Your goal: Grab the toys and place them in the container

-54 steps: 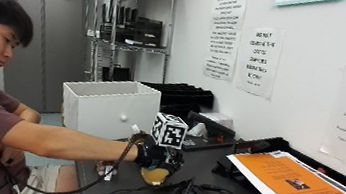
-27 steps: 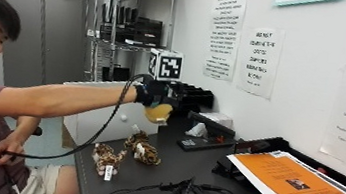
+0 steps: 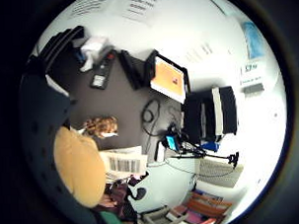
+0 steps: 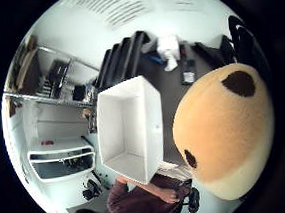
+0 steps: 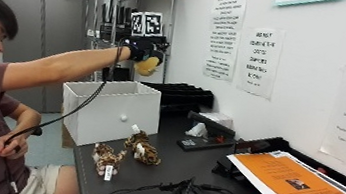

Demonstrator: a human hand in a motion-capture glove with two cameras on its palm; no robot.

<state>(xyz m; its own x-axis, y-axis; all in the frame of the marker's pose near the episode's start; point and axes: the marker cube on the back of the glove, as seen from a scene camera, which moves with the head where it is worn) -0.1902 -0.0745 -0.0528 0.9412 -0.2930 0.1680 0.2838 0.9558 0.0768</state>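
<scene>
Tan plush carried high above the white bin

The white container [image 5: 110, 111] sits below; the gloved right hand [image 5: 140, 50] grips a tan plush toy [image 5: 147, 65] above its far edge. Released off-centre, it could miss. Two spotted plush toys [image 5: 127, 152] wait on the table [image 5: 208, 182].

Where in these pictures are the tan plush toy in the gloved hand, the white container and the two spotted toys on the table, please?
tan plush toy [image 5: 148, 65], outside view, its body below the glove.
white container [image 5: 113, 114], outside view, its front wall.
spotted toys [image 5: 145, 152], outside view, the nearer toy's body.
</scene>
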